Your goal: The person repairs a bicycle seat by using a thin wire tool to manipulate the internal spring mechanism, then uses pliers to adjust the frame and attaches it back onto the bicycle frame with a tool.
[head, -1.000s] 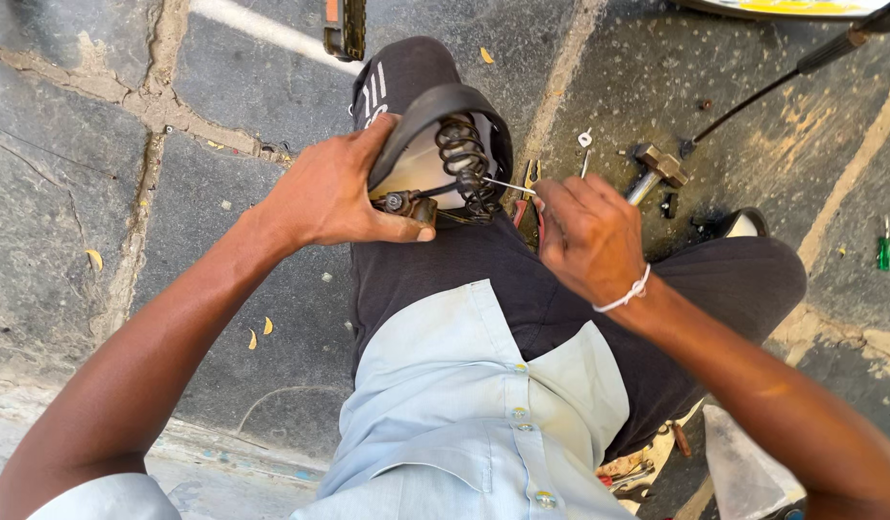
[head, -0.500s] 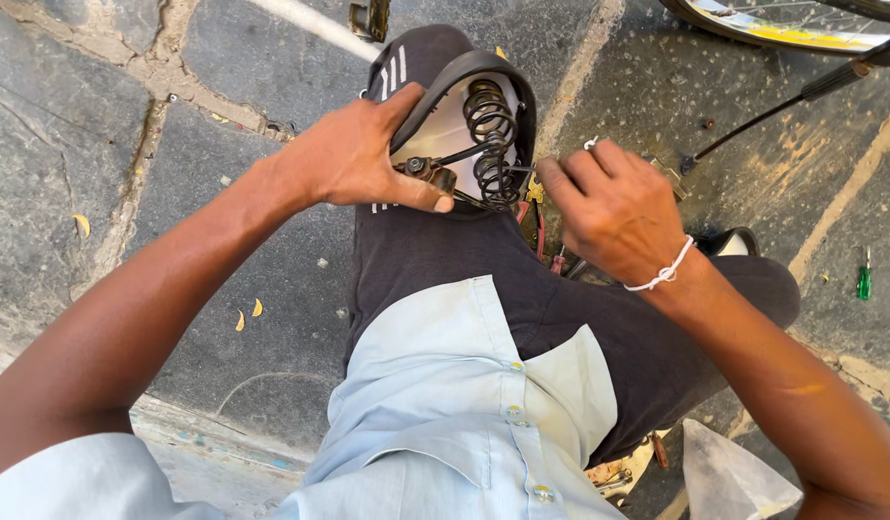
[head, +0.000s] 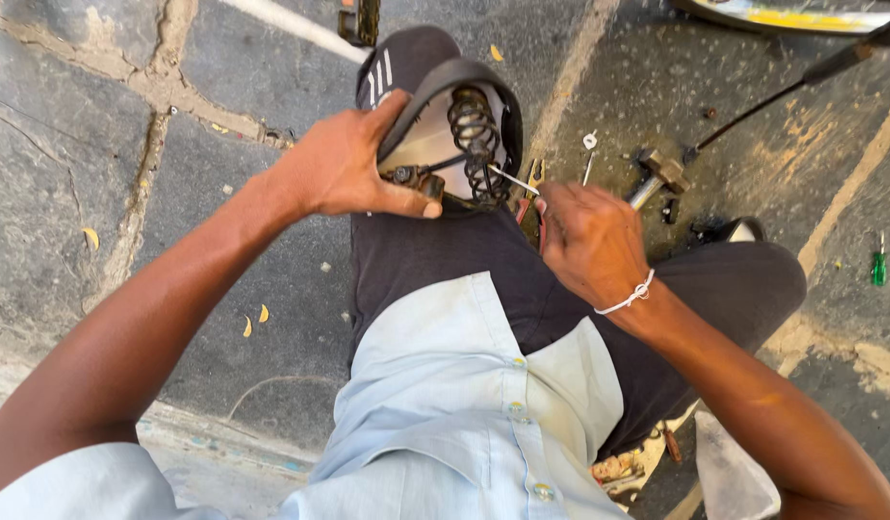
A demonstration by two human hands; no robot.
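An upturned black bicycle saddle (head: 435, 91) with coil springs (head: 474, 130) rests on my knee, its pale underside facing up. My left hand (head: 344, 169) grips its near edge, the thumb lying by the rusty clamp (head: 414, 178). My right hand (head: 589, 241) is closed around a red-handled tool, and a thin metal shaft (head: 512, 180) reaches from it toward the springs. A white band circles my right wrist.
On the stone paving to the right lie a hammer (head: 657, 173), small metal parts (head: 589, 142) and a green screwdriver (head: 879, 265). A long black rod (head: 782, 87) slants toward a bicycle rim (head: 782, 14) at the top. A pedal (head: 363, 19) sits at the top centre.
My right hand has moved back from the saddle and now shows the thin shaft pointing at the springs. My left hand keeps its grip on the saddle.
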